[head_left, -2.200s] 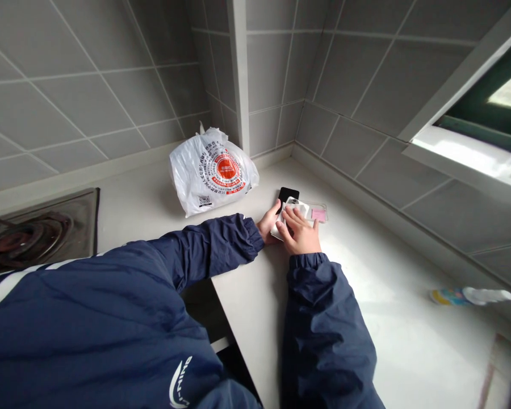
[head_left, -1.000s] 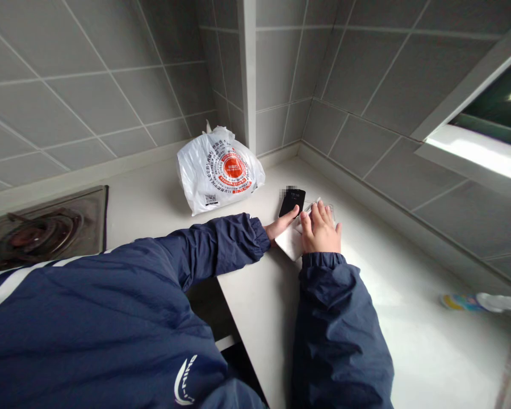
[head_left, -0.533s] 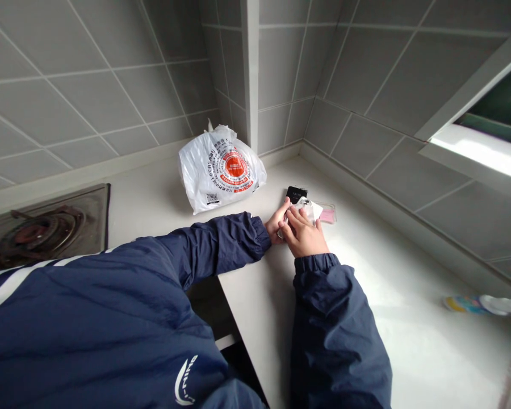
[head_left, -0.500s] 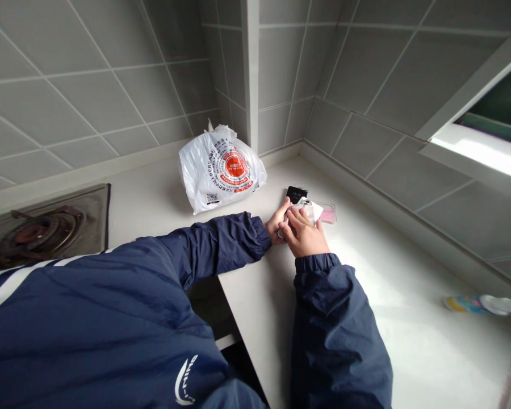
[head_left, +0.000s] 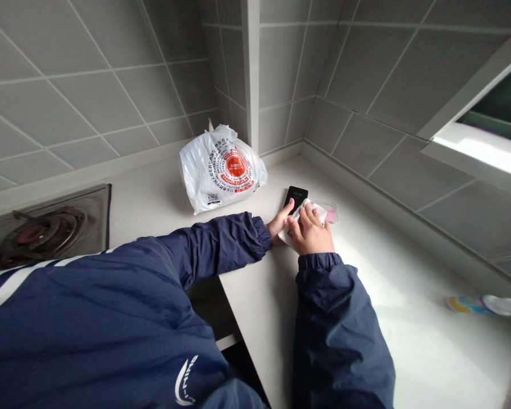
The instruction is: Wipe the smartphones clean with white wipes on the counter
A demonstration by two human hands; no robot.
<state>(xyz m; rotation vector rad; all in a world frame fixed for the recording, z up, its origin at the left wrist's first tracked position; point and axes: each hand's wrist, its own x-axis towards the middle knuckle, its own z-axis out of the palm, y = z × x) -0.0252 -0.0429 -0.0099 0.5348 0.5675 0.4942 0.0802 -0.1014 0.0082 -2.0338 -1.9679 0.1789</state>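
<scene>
My left hand grips the left edge of a white phone, with its thumb near a black phone. Over the white phone's back, my right hand presses a thin white wipe under its fingers. The wipe hides most of the phone's surface. The black phone lies on the counter just beyond, its screen lit with small digits. To the right, partly covered, is a clear phone case with something pink in it.
A white plastic bag with red and black print stands on the white counter near the tiled corner. At left is a gas stove burner. A colourful bottle lies at right. An open dark gap shows below the counter's edge.
My right hand has slid slightly right and toward me with the wipe. The wipe now covers the white phone's camera, and more of the black phone shows.
</scene>
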